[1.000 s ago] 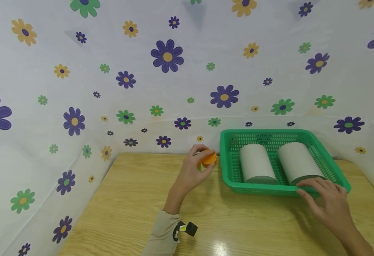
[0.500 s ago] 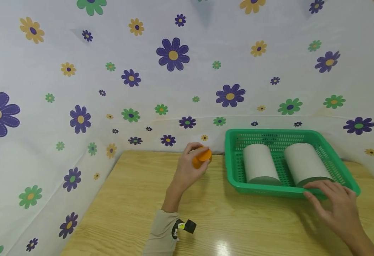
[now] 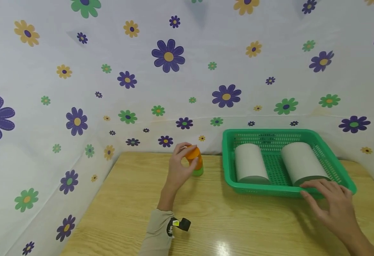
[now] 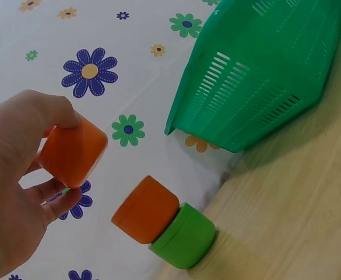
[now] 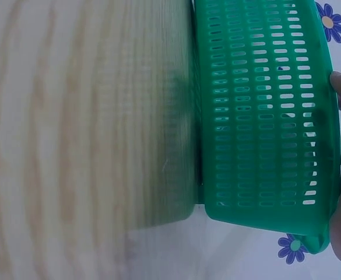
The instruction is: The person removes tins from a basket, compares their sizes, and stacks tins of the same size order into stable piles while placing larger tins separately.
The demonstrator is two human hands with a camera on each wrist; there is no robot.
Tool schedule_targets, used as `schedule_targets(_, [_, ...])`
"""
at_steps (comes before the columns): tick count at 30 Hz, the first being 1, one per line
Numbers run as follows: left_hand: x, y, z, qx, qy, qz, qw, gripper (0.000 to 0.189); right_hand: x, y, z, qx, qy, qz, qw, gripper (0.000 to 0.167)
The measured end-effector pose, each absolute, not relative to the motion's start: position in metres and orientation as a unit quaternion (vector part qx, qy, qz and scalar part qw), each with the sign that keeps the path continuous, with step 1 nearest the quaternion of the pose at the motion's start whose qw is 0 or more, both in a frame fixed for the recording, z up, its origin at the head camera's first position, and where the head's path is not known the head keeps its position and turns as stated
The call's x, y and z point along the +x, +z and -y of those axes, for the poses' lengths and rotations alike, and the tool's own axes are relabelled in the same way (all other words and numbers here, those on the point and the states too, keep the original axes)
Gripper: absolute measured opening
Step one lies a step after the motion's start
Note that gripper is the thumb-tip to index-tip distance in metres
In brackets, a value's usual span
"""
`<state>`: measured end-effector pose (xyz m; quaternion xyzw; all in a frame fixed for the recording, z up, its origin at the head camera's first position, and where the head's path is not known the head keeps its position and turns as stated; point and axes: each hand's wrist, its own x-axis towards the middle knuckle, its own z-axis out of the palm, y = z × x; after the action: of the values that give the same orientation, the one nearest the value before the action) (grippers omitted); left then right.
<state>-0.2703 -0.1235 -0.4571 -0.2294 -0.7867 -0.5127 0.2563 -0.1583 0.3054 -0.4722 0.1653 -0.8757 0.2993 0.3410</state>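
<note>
My left hand point(image 3: 178, 170) pinches an orange rounded block point(image 4: 74, 153) between thumb and fingers. In the left wrist view this block hangs apart from a small stack: a second orange block point(image 4: 147, 210) on top of a green block point(image 4: 186, 237). The stack stands on the table at the back, left of the green basket point(image 3: 267, 189). On the right, my right hand point(image 3: 334, 206) grips the basket's front rim, fingers over it and thumb outside. Two white cylinders lie in the basket, a left one point(image 3: 250, 161) and a right one point(image 3: 302, 161), with a gap between them.
Behind the wooden table point(image 3: 135, 209) hangs a white cloth point(image 3: 190, 81) with printed flowers, which also runs along the left side. A black wrist camera point(image 3: 183, 224) sits on my left sleeve. The basket wall point(image 5: 257, 175) has slotted holes.
My left hand has moved left, away from the basket, with the orange block. The left white cylinder has shifted left inside the basket. My right hand keeps its place on the rim.
</note>
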Motion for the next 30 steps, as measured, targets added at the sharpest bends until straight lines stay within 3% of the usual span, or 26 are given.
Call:
schedule_targets(13, [-0.282,-0.478,0.120,-0.181,-0.628,0.720,0.231,0.037,-0.159,-0.470,-0.306,0.166,0.296,0.877,0.339,0.025])
schedule_targets(30, [-0.290,-0.495,0.119,-0.161,-0.641,0.719,0.215,0.037,-0.159,-0.471,-0.308,0.164,0.293,0.881,0.335,0.024])
